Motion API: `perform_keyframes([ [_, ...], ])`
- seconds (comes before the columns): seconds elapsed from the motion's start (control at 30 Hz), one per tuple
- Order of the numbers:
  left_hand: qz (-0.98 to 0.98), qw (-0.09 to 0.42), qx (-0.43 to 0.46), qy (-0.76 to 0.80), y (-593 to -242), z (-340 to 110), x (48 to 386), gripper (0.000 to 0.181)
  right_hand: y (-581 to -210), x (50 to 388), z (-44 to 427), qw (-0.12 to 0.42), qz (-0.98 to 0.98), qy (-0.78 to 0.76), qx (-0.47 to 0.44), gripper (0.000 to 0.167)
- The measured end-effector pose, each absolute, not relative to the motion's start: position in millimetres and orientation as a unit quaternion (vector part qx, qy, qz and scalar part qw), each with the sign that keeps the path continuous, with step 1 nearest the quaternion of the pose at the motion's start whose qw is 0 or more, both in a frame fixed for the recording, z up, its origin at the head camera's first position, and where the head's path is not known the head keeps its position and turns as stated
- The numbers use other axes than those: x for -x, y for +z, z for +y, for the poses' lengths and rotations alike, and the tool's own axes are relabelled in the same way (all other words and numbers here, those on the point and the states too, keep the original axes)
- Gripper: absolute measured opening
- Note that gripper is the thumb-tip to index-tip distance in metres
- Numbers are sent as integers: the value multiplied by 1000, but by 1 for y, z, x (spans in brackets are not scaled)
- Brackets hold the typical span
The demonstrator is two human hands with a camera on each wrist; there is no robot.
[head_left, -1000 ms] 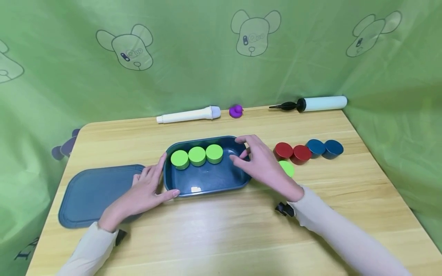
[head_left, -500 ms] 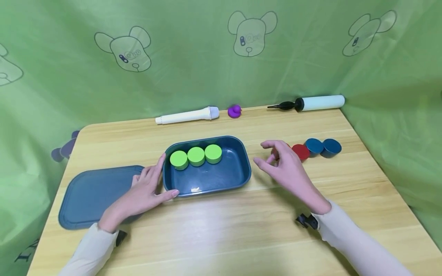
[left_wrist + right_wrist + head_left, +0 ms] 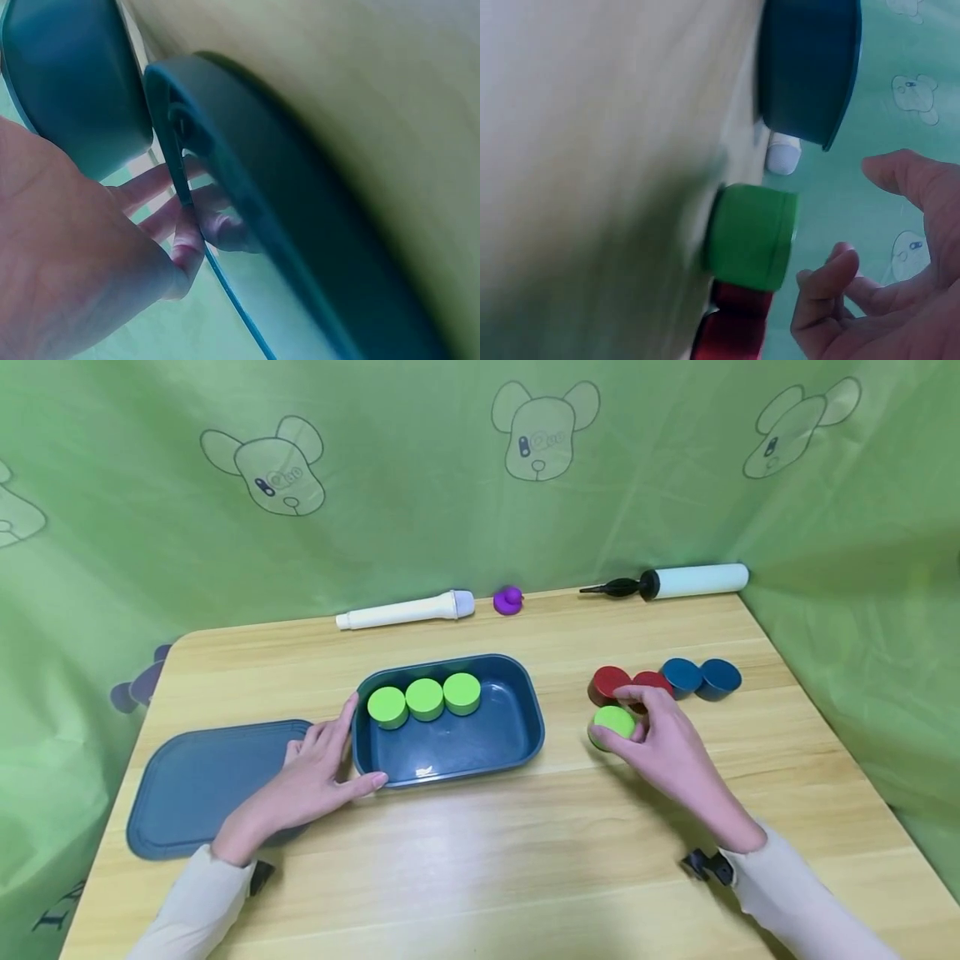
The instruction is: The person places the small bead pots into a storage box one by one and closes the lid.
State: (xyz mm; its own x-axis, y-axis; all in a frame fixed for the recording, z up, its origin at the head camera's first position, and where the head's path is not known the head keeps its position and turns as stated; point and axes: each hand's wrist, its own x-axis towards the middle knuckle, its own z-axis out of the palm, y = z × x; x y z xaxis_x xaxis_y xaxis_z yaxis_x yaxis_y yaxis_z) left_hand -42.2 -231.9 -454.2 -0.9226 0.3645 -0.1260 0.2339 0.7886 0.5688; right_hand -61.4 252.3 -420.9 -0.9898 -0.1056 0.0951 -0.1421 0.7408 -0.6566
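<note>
My left hand (image 3: 311,777) rests at the left end of a dark blue oblong box (image 3: 528,735), straight fingers along its side and thumb on its front corner. Three lime-green round blocks (image 3: 425,700) sit inside, along the back wall. To the right, my right hand (image 3: 667,743) is over another green block (image 3: 613,727) on the table, thumb and fingers spread. The right wrist view shows a gap between this green block (image 3: 750,236) and the fingers. Two red round blocks (image 3: 609,685) stand just behind it, one partly hidden by the hand.
A flat blue lid (image 3: 210,785) lies left of the box, partly under the left forearm. Two blue round blocks (image 3: 718,678) stand right of the red ones. Along the back edge lie a white microphone (image 3: 408,610), a purple duck (image 3: 508,600) and a hand pump (image 3: 697,582).
My right hand has left the box's right end, moving right and toward me to the loose green block. The left hand and the three boxed blocks stay in place.
</note>
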Motion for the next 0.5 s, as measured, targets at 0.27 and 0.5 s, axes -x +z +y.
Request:
perform_keyframes([
  [0.27, 938, 115, -160, 285, -453, -232, 42, 117, -434, 62, 264, -8, -939, 342, -49, 74],
  [0.5, 938, 118, -160, 284, -455, -233, 42, 117, -445, 65, 268, -25, -937, 342, -64, 68],
])
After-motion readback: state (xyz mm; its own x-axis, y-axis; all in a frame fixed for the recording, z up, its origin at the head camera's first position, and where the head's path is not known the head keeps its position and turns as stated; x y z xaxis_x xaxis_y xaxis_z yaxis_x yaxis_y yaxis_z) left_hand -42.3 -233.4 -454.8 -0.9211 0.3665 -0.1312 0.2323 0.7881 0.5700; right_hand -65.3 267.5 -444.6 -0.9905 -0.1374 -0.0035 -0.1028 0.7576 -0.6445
